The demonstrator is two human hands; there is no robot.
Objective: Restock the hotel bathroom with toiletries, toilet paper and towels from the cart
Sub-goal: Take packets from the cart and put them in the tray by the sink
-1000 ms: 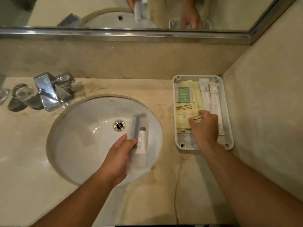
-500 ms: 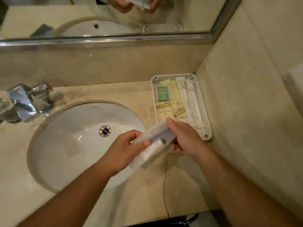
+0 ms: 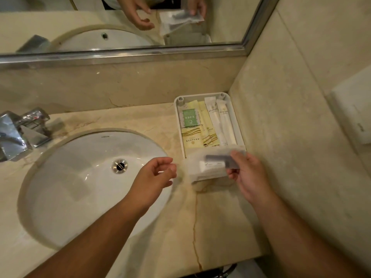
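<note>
The packet (image 3: pixel 208 165) is thin, cloudy plastic, flat and soft. Inside it are a dark stick shape and a small white tube (it is too blurry to read). It sits in the middle right of the frame, lying sideways over the near end of the tray (image 3: pixel 197 96) and hiding that end.

The right hand (image 3: pixel 249 173) pinches the packet's right end, thumb on top and fingers curled under. That arm comes up from the lower right corner. The left hand (image 3: pixel 154 175) holds nothing. Its fingers are loosely bent and spread apart, just left of the packet and not touching it, above the right edge of the sink (image 3: pixel 70 177). Its arm comes up from the lower left.

The tray is white hard plastic with round corners, pushed into the corner by the wall. In it lie a green packet (image 3: pixel 189 118), flat yellow sachets (image 3: pixel 190 138) and two long white wrappers (image 3: pixel 215 119), side by side.

The sink is a smooth white round bowl with a shiny metal drain (image 3: pixel 119 166). The table (image 3: pixel 210 227) is creamy stone with a thin brown crack running down it. A shiny metal tap (image 3: pixel 22 129) stands at the left edge. The mirror (image 3: pixel 60 17) along the top shows both hands and the packet again. A white box (image 3: pixel 353 109) is on the wall at the right.
</note>
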